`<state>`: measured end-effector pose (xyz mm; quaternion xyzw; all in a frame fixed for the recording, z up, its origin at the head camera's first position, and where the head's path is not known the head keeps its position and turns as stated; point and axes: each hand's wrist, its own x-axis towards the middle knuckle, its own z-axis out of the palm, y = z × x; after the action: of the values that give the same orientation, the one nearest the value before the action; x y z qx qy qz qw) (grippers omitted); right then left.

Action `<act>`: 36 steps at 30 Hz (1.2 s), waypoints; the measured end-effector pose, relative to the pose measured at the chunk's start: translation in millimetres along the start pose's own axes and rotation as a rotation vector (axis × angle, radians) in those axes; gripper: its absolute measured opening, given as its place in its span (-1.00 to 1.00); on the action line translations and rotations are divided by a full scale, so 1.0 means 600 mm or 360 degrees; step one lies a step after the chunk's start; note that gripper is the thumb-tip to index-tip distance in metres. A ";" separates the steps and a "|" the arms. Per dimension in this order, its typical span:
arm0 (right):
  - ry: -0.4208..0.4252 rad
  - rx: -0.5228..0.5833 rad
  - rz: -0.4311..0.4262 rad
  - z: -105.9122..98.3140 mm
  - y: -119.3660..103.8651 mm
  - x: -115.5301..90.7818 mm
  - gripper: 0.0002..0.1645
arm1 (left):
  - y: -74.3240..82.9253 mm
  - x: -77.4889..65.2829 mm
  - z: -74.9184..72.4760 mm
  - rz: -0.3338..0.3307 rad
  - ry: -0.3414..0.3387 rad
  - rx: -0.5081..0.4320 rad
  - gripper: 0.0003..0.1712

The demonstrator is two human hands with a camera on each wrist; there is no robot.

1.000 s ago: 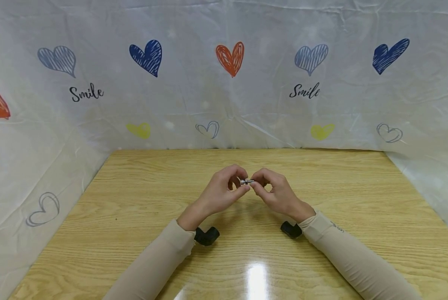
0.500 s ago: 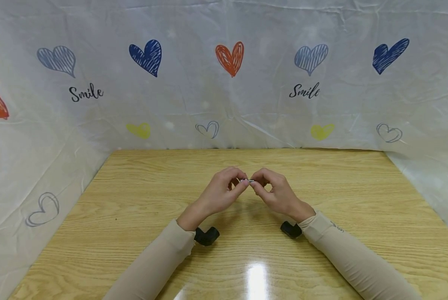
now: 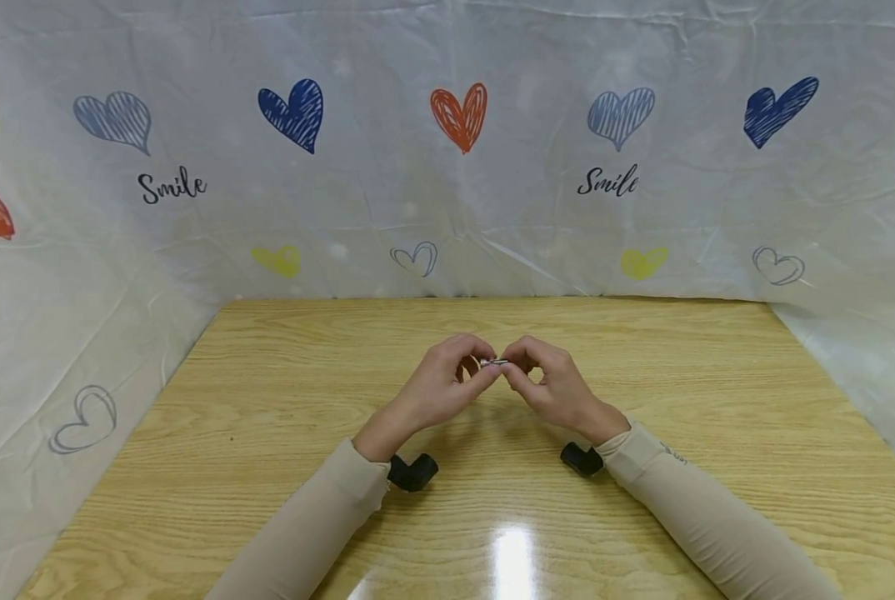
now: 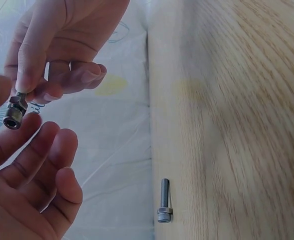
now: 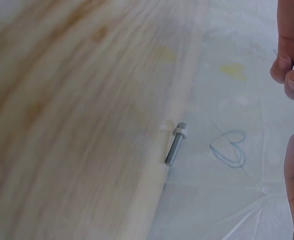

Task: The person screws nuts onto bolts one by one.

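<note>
A small metal socket-head bolt [image 4: 13, 119] with a nut [image 4: 18, 103] on its shank is held between the two hands above the middle of the table. My right hand [image 3: 556, 385] pinches the threaded end between thumb and forefinger. My left hand [image 3: 443, 383] has thumb and forefinger curled about the nut and head, fingertips right at the nut; its other fingers curl loosely. A second bolt [image 4: 164, 197], also with a nut near its head, lies on the table [image 4: 247, 150] in both wrist views. The hands hide it in the head view.
A white sheet [image 3: 372, 200] printed with hearts and "Smile" hangs behind the wood-grain table and along its sides. A black curved piece [image 3: 415, 472] sits at the left wrist and another black piece [image 3: 582, 459] at the right wrist.
The left thumb and forefinger shift slightly around the nut. The thumb covered more of the bolt half a second ago; its head shows again now. The right hand keeps its place.
</note>
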<state>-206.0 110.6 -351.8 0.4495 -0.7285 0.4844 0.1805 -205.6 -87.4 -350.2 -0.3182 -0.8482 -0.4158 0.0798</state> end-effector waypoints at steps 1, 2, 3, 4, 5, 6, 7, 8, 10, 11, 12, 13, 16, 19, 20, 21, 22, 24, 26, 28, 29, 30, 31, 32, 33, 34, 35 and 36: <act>0.0003 0.0001 -0.0002 0.000 0.000 0.000 -0.78 | 0.000 0.000 0.000 0.0008 0.0002 -0.0001 -0.85; 0.0006 0.0002 -0.0004 0.000 0.000 -0.001 -0.79 | 0.000 0.000 0.000 0.0021 0.0007 -0.0002 -0.86; 0.0009 -0.0001 -0.0005 0.000 0.000 -0.001 -0.79 | 0.000 0.001 0.000 0.0036 0.0012 -0.0001 -0.86; 0.0012 -0.0001 -0.0007 0.001 0.001 -0.001 -0.79 | 0.000 0.001 0.000 0.0050 0.0018 0.0001 -0.86; 0.0015 -0.0003 -0.0009 0.001 0.001 -0.001 -0.79 | 0.000 0.001 0.000 0.0061 0.0026 0.0004 -0.86; 0.0018 -0.0005 -0.0011 0.001 0.002 -0.002 -0.79 | 0.000 0.001 0.000 0.0075 0.0033 0.0007 -0.86; 0.0021 -0.0002 -0.0013 0.002 0.002 -0.001 -0.79 | 0.000 0.002 0.000 0.0089 0.0039 0.0010 -0.86; 0.0024 -0.0003 -0.0014 0.002 0.002 -0.001 -0.79 | 0.000 0.002 0.000 0.0101 0.0043 0.0015 -0.86; 0.0025 0.0000 -0.0017 0.002 0.002 -0.001 -0.78 | -0.001 0.002 0.000 0.0113 0.0048 0.0020 -0.87; 0.0025 0.0002 -0.0018 0.002 0.002 -0.001 -0.77 | -0.001 0.002 0.001 0.0116 0.0049 0.0022 -0.88; 0.0026 0.0005 -0.0019 0.002 0.002 0.000 -0.79 | 0.000 0.002 0.001 0.0116 0.0050 0.0021 -0.90; 0.0027 0.0004 -0.0018 0.001 0.002 0.000 -0.80 | -0.001 0.002 0.001 0.0114 0.0047 0.0020 -0.91; 0.0021 -0.0001 -0.0009 0.000 0.001 0.000 -0.91 | 0.000 0.002 0.000 0.0095 0.0032 0.0009 -0.97; 0.0022 -0.0008 0.0000 -0.001 0.000 -0.001 -0.93 | 0.001 0.001 -0.001 0.0068 0.0014 -0.0001 -0.95; 0.0021 -0.0011 0.0001 -0.001 0.000 -0.001 -0.91 | 0.001 0.001 -0.001 0.0059 0.0009 -0.0004 -0.93; 0.0022 -0.0010 0.0002 0.000 0.000 -0.001 -0.88 | 0.001 0.001 -0.001 0.0049 0.0005 -0.0002 -0.92; 0.0022 -0.0009 0.0000 0.000 0.000 -0.001 -0.85 | 0.001 0.001 -0.001 0.0041 0.0001 0.0000 -0.90; 0.0020 -0.0006 -0.0001 0.000 0.000 0.000 -0.82 | 0.001 0.001 -0.001 0.0022 -0.0008 0.0009 -0.88; 0.0018 0.0000 -0.0002 0.000 0.000 0.000 -0.83 | 0.001 0.000 -0.001 0.0002 -0.0014 0.0021 -0.86; 0.0018 0.0006 -0.0001 0.000 0.000 0.000 -0.85 | 0.000 0.000 -0.001 -0.0017 -0.0020 0.0027 -0.84; 0.0017 0.0005 0.0002 -0.001 0.000 0.000 -0.86 | 0.000 0.000 -0.001 -0.0024 -0.0020 0.0028 -0.84; 0.0015 0.0004 0.0001 -0.001 0.000 0.000 -0.86 | 0.000 0.000 -0.001 -0.0028 -0.0020 0.0025 -0.84; 0.0017 0.0005 0.0001 -0.001 -0.001 0.000 -0.87 | 0.000 0.000 -0.001 -0.0031 -0.0019 0.0019 -0.83; 0.0018 0.0005 -0.0001 -0.001 -0.001 0.001 -0.87 | 0.000 0.000 -0.001 -0.0033 -0.0017 0.0014 -0.82; 0.0020 0.0004 -0.0004 -0.001 -0.001 0.001 -0.86 | 0.000 0.000 -0.001 -0.0036 -0.0013 0.0010 -0.81; 0.0020 0.0003 -0.0007 -0.001 -0.001 0.001 -0.85 | 0.000 0.000 -0.001 -0.0036 -0.0008 0.0006 -0.80; 0.0021 0.0003 -0.0010 -0.001 0.000 0.000 -0.84 | 0.000 0.001 -0.001 -0.0034 -0.0001 0.0004 -0.79; 0.0023 0.0002 -0.0011 0.000 0.001 0.000 -0.82 | 0.000 0.001 -0.001 -0.0031 0.0007 0.0004 -0.78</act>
<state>-206.6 110.7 -352.2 0.4488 -0.7253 0.4874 0.1873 -205.9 -87.6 -349.4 -0.3089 -0.8517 -0.4161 0.0780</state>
